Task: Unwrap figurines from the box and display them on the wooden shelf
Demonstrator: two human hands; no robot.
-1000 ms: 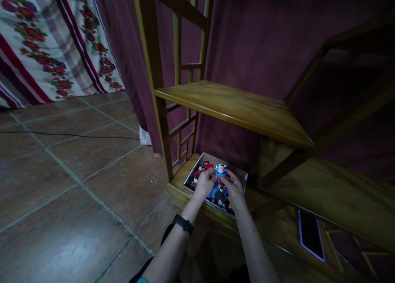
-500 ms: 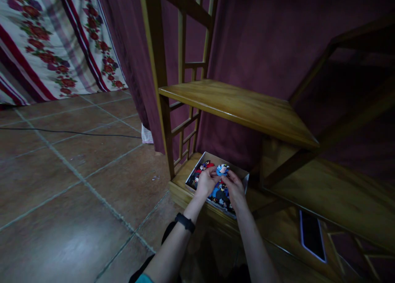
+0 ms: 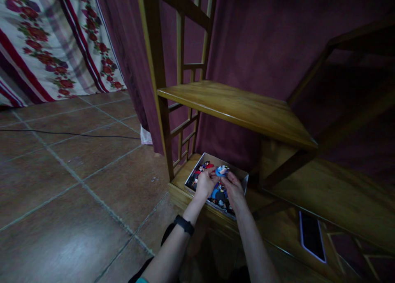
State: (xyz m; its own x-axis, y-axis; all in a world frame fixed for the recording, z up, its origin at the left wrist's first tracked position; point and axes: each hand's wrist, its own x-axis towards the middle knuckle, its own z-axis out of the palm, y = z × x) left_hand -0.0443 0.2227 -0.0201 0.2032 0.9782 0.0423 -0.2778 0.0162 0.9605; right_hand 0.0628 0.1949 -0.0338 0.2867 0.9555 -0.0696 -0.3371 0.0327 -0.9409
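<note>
Between my two hands is a small blue and white figurine [image 3: 222, 170], held above a shallow cardboard box [image 3: 237, 168]. My left hand [image 3: 205, 184] grips its left side with fingers and thumb, and a dark band circles that wrist. On the figurine's right side, the fingers of my right hand [image 3: 233, 188] are closed. Inside the box lie several small figures [image 3: 200, 172] in red, black and blue; my hands hide part of them.
The box stands on the low shelf of a wooden rack [image 3: 185, 170], under a higher wooden board [image 3: 237, 104]. A phone [image 3: 312, 235] lies at the lower right. A black cable [image 3: 70, 132] crosses the tiled floor at left. Dark curtains [image 3: 247, 40] hang behind.
The figurine has tilted slightly between my fingers, and both hands keep hold of it. The camera view has shifted a little; the box stays in place.
</note>
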